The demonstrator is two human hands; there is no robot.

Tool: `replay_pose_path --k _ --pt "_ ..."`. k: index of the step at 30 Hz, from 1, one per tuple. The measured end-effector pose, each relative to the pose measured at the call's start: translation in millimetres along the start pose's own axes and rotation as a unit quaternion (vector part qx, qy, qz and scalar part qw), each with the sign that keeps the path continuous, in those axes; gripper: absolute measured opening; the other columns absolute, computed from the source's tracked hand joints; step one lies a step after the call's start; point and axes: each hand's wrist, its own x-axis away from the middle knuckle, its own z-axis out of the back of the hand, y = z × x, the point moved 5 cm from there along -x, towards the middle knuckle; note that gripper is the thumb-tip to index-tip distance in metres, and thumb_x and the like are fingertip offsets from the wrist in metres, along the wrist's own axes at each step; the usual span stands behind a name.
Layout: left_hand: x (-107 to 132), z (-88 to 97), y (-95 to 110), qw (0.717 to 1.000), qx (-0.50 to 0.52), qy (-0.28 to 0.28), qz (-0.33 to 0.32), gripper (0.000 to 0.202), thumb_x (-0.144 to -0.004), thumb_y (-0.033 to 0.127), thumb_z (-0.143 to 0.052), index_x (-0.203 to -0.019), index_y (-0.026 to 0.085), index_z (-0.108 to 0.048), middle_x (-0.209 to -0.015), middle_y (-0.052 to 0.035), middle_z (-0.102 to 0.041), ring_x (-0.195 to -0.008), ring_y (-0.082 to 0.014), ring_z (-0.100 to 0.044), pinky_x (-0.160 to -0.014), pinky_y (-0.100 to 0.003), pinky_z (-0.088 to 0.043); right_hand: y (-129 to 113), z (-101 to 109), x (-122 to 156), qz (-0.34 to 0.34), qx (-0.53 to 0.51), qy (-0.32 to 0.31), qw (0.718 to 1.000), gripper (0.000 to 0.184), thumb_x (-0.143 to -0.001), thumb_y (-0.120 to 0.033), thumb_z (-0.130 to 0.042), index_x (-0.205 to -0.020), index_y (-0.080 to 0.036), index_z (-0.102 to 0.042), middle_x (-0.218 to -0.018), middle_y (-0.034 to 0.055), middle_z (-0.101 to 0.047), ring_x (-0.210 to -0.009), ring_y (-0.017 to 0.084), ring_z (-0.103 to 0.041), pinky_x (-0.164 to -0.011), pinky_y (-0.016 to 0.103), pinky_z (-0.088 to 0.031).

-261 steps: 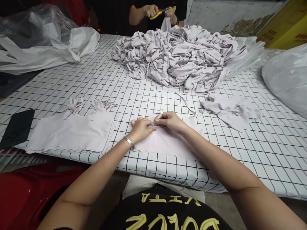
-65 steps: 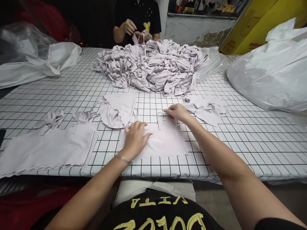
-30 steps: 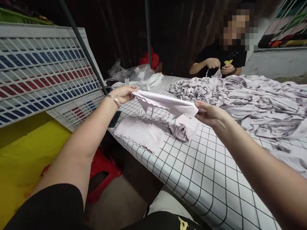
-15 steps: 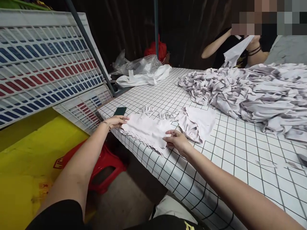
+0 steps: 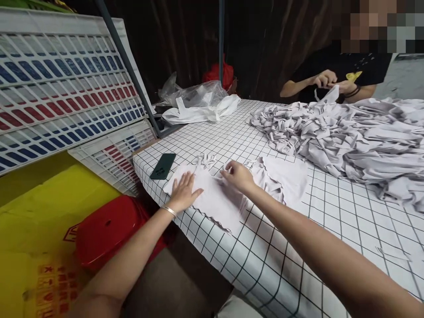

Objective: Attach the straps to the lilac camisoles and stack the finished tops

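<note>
Under the spread left grip (image 5: 183, 193) lies a flat stack (image 5: 217, 203); the right grip (image 5: 236, 175), closure unclear, touches its straps (image 5: 206, 160); beyond, a heap (image 5: 347, 137) lies unfolded.

Pale lilac garment stack (image 5: 215, 201), flat, table-edge

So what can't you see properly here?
Head view:
How many pieces are in the flat pale lilac fabric stack: layers too thin, the left hand lies on top.
Whether the right hand pinches anything: the hand itself hides it.
The crumpled lilac garment heap: cut off by the right edge.
</note>
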Motion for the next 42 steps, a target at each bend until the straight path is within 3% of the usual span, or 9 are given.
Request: replay_pose_path --k 4,8,13,17,21,24,27,31,42 --pt "2 -16.4 -1 1.0 -0.005 -0.025 -0.001 0.08 -0.091 0.065 -0.028 -0.154 0.017 -0.016 -0.16 -0.0108 -0.008 -0.148 -0.0285 -0.004 -0.117 -0.053 -0.001 -33 -45 -72 0.006 0.058 -0.049 0.997 0.034 -0.079 -0.048 -0.06 -0.101 -0.022 -0.057 -0.113 0.0102 -0.062 -0.102 0.026 -0.055 -0.079 0.033 -0.04" --pt "-1 -17.1 -5 1.0 0.003 -0.021 -0.004 0.081 -0.09 0.065 -0.032 -0.154 0.02 -0.015 -0.16 -0.0092 -0.008 -0.148 -0.0279 -0.004 -0.118 -0.052 0.0 -40 -77 -110 -0.008 0.089 -0.096 0.991 0.018 -0.074 -0.028 -0.066 -0.089 -0.02 -0.061 -0.104 0.0106 -0.065 -0.107 0.028 -0.055 -0.089 0.038 -0.039" --pt "1 -18.5 -3 1.0 0.013 -0.013 -0.007 0.08 -0.089 0.064 -0.038 -0.154 0.023 -0.015 -0.16 -0.0083 -0.01 -0.148 -0.0273 -0.004 -0.118 -0.05 0.002 -19 -65 -141 -0.083 0.041 -0.106 0.99 0.013 -0.081 -0.027 -0.06 -0.09 -0.018 -0.059 -0.091 0.0109 -0.066 -0.087 0.023 -0.061 -0.072 0.034 -0.047" --pt "-5 -2.5 -12 1.0 0.029 -0.008 -0.005 0.066 -0.093 0.057 -0.035 -0.151 0.026 -0.026 -0.158 -0.0082 -0.022 -0.146 -0.0297 -0.017 -0.115 -0.052 -0.011 -7 -44 -147 -0.114 -0.015 -0.192 0.975 0.024 -0.07 -0.031 -0.076 -0.079 -0.015 -0.059 -0.064 0.0026 -0.06 -0.058 0.013 -0.055 -0.056 0.026 -0.046" --pt "-25 31.6 -48 0.989 -0.001 0.097 0.112 0.053 -0.094 0.041 -0.038 -0.142 0.018 -0.042 -0.141 -0.0171 -0.047 -0.128 -0.0363 -0.042 -0.098 -0.052 -0.035 4 -5 -127 -0.089 -0.02 -0.172 0.981 0.044 -0.06 -0.031 -0.083 -0.094 -0.018 -0.06 -0.072 0.0004 -0.062 -0.062 0.012 -0.054 -0.058 0.025 -0.044" --pt "-45 35.2 -70 0.987 0.009 0.065 0.147 0.046 -0.086 0.034 -0.054 -0.128 0.018 -0.054 -0.121 -0.0155 -0.061 -0.115 -0.0353 -0.052 -0.09 -0.046 -0.039 18 17 -88 -0.031 0.024 -0.161 0.986 0.037 -0.062 -0.042 -0.079 -0.086 -0.02 -0.061 -0.076 0.0011 -0.062 -0.067 0.014 -0.055 -0.057 0.025 -0.041" --pt "-59 33.2 -81 0.985 0.042 0.068 0.155 0.025 -0.08 0.03 -0.062 -0.103 0.02 -0.063 -0.104 -0.0086 -0.068 -0.102 -0.029 -0.059 -0.087 -0.041 -0.038 36 13 -34 0.005 0.043 -0.264 0.964 0.03 -0.061 -0.043 -0.078 -0.073 -0.021 -0.063 -0.071 0.0003 -0.064 -0.067 0.016 -0.056 -0.056 0.025 -0.041" --pt "-65 33.3 -83 0.977 0.079 0.12 0.156 0.014 -0.078 0.033 -0.065 -0.082 0.019 -0.063 -0.088 -0.003 -0.069 -0.088 -0.0223 -0.062 -0.084 -0.036 -0.035 53 7 11 -0.015 0.052 -0.242 0.969 0.014 -0.068 -0.03 -0.072 -0.064 -0.021 -0.062 -0.063 -0.0006 -0.062 -0.063 0.015 -0.055 -0.058 0.026 -0.041" --pt "-68 26.6 -87 0.974 0.078 0.117 0.177 0.019 -0.077 0.036 -0.065 -0.085 0.019 -0.064 -0.092 -0.0023 -0.066 -0.087 -0.019 -0.059 -0.084 -0.033 -0.034 51 9 42 0.017 -0.029 -0.265 0.964 0.026 -0.07 -0.043 -0.072 -0.068 -0.02 -0.058 -0.07 -0.0007 -0.062 -0.069 0.015 -0.055 -0.062 0.026 -0.04"
